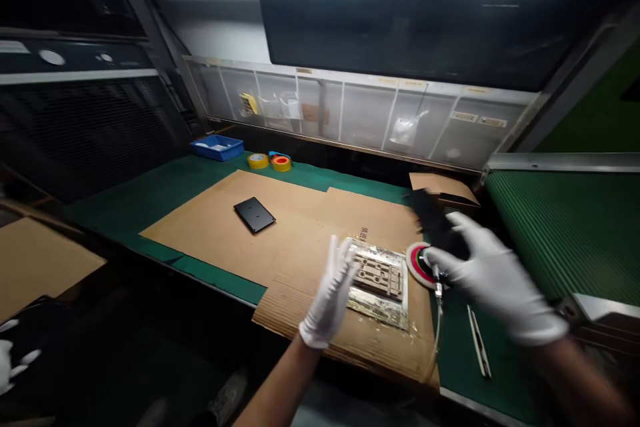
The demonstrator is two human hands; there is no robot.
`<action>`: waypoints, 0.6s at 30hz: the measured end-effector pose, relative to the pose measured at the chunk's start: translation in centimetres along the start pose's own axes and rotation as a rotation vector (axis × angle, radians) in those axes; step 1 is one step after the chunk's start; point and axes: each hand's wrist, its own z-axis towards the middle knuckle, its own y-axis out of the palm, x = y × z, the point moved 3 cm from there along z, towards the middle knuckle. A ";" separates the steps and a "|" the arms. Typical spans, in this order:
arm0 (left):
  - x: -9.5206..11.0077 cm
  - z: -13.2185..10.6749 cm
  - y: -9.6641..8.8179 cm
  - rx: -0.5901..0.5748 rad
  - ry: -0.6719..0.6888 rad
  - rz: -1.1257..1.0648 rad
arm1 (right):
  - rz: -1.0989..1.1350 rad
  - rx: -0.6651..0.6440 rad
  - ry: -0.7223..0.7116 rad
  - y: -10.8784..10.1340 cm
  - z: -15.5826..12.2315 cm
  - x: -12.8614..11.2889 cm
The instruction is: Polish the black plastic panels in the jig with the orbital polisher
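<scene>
My left hand (331, 297), in a white glove, is at the left edge of a brown slotted block (377, 277) with its fingers stretched upward. The block lies on a worn, silvery plate (383, 310) on cardboard. My right hand (493, 277), also gloved, grips a black object (434, 219) between thumb and fingers; motion blur hides its exact kind. Just under that hand sits a round polishing tool (419, 265) with a white and red pad and a hose, partly covered. A flat black panel (255, 215) rests on the cardboard sheet (295, 240) to the left.
White tweezers (479, 341) lie on the green mat at right. Two yellow tape rolls (258, 161) and a blue tray (218, 147) stand at the back left. An open cardboard box (443, 187) is behind my right hand. Another person's gloved hand (6, 363) shows at the lower left.
</scene>
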 end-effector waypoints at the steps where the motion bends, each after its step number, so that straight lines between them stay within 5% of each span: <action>1: -1.5 -1.3 1.7 -0.060 -0.081 -0.066 | 0.028 -0.005 -0.096 2.5 -1.7 -1.4; 3: -3.0 -2.9 2.9 -0.050 -0.181 -0.135 | 0.108 -0.114 -0.210 6.9 -5.2 -2.5; 5: -3.1 -3.8 1.8 0.042 -0.277 -0.158 | 0.157 -0.042 -0.077 8.9 -8.1 0.3; 8: -2.5 -5.0 -1.0 0.135 -0.497 -0.231 | -0.136 0.028 0.310 9.0 -11.6 9.0; 12: -2.3 -7.1 -2.7 0.205 -0.591 -0.324 | -0.609 -0.246 0.638 9.7 -14.8 18.7; 18: -2.9 -9.2 -2.0 0.208 -0.618 -0.312 | -0.491 -0.378 0.716 10.3 -15.1 22.5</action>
